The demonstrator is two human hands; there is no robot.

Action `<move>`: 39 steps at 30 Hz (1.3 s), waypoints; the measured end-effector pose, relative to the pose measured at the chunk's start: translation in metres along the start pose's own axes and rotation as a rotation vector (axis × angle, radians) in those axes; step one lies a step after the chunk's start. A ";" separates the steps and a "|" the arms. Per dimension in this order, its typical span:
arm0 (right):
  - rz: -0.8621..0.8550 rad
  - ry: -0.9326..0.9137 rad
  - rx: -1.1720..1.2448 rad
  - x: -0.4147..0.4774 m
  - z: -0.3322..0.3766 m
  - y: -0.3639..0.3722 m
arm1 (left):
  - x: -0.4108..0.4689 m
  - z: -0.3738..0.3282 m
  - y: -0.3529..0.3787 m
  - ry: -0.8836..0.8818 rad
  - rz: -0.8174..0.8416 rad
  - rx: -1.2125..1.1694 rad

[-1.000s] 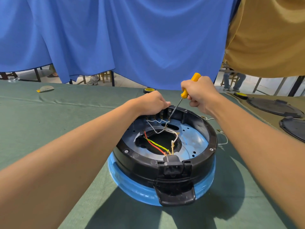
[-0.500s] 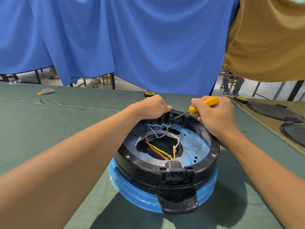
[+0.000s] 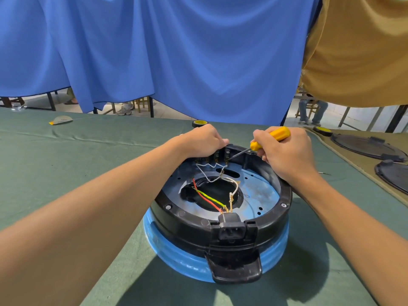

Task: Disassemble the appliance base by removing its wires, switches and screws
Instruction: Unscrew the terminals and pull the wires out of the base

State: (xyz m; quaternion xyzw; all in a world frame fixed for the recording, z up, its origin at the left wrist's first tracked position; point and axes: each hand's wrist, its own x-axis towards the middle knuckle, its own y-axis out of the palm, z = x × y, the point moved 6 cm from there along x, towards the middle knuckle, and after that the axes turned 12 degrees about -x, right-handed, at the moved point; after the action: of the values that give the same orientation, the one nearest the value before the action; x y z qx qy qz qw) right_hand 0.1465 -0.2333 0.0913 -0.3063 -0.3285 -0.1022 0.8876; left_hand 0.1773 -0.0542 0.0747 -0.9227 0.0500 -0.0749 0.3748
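The round appliance base [image 3: 276, 219], black rim over a blue shell, lies upside down on the green table cloth [image 3: 66, 164]. Inside run a white wire [image 3: 208, 172], a red wire [image 3: 205, 199] and a yellow-green wire [image 3: 209, 198] toward the black power socket [image 3: 231, 228] at the near rim. My left hand [image 3: 203, 141] grips the far rim over a row of switch terminals [image 3: 221, 155]. My right hand [image 3: 287, 151] holds a yellow-handled screwdriver [image 3: 270, 138], laid nearly flat, its tip at the rightmost terminal.
Black round covers [image 3: 366, 146] [image 3: 395, 173] lie on a tan mat at the right. A yellow-and-black tape roll [image 3: 199, 123] sits behind the base, another [image 3: 322, 130] at the right. Blue and tan cloths hang behind the table. A small flat object [image 3: 61, 120] lies far left.
My right hand lowered and tilted the screwdriver from steeply upright to nearly flat, moving its tip from the wire area to the terminals at the far rim. My left hand stayed on the rim.
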 end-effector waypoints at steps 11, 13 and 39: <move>0.126 0.217 0.119 0.023 -0.014 0.017 | 0.000 0.000 0.000 -0.018 0.005 0.014; 0.152 0.315 0.175 0.033 -0.018 0.024 | 0.000 0.000 0.001 -0.022 0.003 0.020; 0.133 0.478 0.038 0.058 0.002 0.043 | -0.003 -0.002 -0.002 -0.031 -0.028 0.050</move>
State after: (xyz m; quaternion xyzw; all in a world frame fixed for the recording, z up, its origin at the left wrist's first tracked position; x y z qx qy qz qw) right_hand 0.2063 -0.1969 0.1093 -0.2776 -0.0902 -0.1070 0.9504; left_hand 0.1737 -0.0534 0.0770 -0.9148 0.0293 -0.0672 0.3973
